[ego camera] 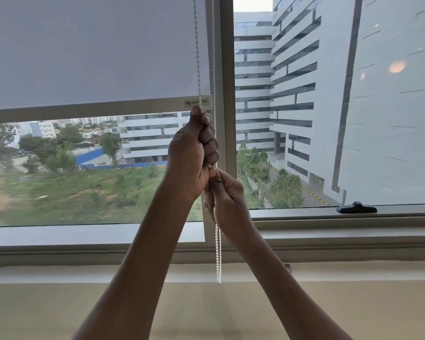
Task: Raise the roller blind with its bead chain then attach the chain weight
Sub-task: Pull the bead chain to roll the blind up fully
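Two bare forearms rise from the bottom edge over a pale sill ledge (pixel 59 303), crossing toward the middle of the window. The left hand (pixel 194 153) is uppermost, curled into a fist around the bead chain (pixel 198 69), thumb pointing up just under the blind's bottom bar. The right hand (pixel 225 192) sits directly below it, touching the left hand's heel, its fingers pinched closed on the chain as well.

The chain is white, made of small round beads. One strand runs from the top edge down into the left fist; a second strand hangs just beside it along the window frame post (pixel 227 82), passing behind the fingers. Below the right hand both strands fall together as a loop whose lowest point ends just above the ledge.

The roller blind (pixel 91 50) is grey, semi-sheer fabric covering the upper part of the left pane. Its pale bottom bar (pixel 84 110) carries a small printed label at the right end. A dark window handle (pixel 356 207) lies on the right pane's lower frame.
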Motion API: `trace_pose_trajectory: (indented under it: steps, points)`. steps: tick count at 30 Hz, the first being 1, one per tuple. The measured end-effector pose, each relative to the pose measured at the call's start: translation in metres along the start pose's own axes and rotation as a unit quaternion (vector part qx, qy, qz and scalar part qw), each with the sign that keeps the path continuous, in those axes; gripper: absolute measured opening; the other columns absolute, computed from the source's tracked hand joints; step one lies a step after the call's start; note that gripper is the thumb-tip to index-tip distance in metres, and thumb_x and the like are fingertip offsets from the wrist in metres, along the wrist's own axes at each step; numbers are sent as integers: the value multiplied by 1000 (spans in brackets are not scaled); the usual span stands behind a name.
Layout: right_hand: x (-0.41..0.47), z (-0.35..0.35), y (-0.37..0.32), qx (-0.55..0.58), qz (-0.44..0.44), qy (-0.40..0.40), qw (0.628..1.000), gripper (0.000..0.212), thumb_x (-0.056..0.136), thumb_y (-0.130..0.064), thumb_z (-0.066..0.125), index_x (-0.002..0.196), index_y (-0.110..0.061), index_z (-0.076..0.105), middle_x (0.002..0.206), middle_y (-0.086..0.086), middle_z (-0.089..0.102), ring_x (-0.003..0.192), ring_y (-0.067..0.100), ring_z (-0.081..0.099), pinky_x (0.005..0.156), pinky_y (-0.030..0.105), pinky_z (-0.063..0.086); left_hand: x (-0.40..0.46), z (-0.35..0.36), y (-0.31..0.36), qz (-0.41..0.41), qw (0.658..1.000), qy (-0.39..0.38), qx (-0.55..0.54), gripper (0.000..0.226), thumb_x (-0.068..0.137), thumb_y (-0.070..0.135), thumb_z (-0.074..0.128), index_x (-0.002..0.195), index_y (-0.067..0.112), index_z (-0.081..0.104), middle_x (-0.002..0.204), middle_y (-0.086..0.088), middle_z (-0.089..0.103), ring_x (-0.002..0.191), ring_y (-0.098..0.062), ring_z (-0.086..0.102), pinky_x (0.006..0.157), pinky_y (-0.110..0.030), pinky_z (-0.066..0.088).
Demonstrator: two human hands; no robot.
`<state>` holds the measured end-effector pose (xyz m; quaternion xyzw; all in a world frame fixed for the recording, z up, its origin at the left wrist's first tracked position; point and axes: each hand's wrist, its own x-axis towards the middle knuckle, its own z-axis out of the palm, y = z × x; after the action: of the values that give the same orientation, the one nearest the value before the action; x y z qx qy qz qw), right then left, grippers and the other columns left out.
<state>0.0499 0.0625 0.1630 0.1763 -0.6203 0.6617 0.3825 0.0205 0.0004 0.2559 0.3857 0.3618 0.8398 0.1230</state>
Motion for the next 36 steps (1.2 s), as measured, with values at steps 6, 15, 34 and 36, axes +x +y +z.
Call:
trace_pose_trajectory:
  steps: [6, 15, 34, 36]
  points:
    - [4, -10, -1, 50, 47, -63, 996, 34, 101, -23, 40, 69, -17, 49, 52, -4, 42, 42, 7, 32, 40, 19, 27, -8, 4, -3, 74, 996, 26, 31, 43, 106, 31, 38, 66, 20, 50, 45, 11, 26, 34, -2, 17, 31, -14, 16]
    - [46, -23, -58, 91, 36, -108, 989, 51, 69, 4, 38, 117, 6, 56, 92, 7, 65, 84, 13, 61, 73, 22, 50, -31, -4, -31, 169, 973, 87, 131, 42, 100, 36, 44, 62, 26, 56, 45, 12, 34, 39, -6, 25, 37, -20, 23]
    - [52, 15, -97, 84, 0, 1, 996, 37, 105, -27, 38, 76, -15, 58, 46, -5, 26, 34, 7, 17, 36, 16, 14, -61, -1, -68, 130, 974, 78, 170, 55, 105, 21, 39, 51, 27, 50, 45, 13, 36, 42, -2, 27, 42, -16, 25]
    - [51, 16, -94, 7, -77, 30, 997, 36, 102, -27, 41, 69, -19, 55, 47, -4, 30, 36, 10, 23, 37, 21, 19, -60, -3, -66, 90, 981, 67, 161, 58, 107, 25, 34, 50, 26, 48, 43, 11, 36, 39, -2, 28, 40, -15, 27]
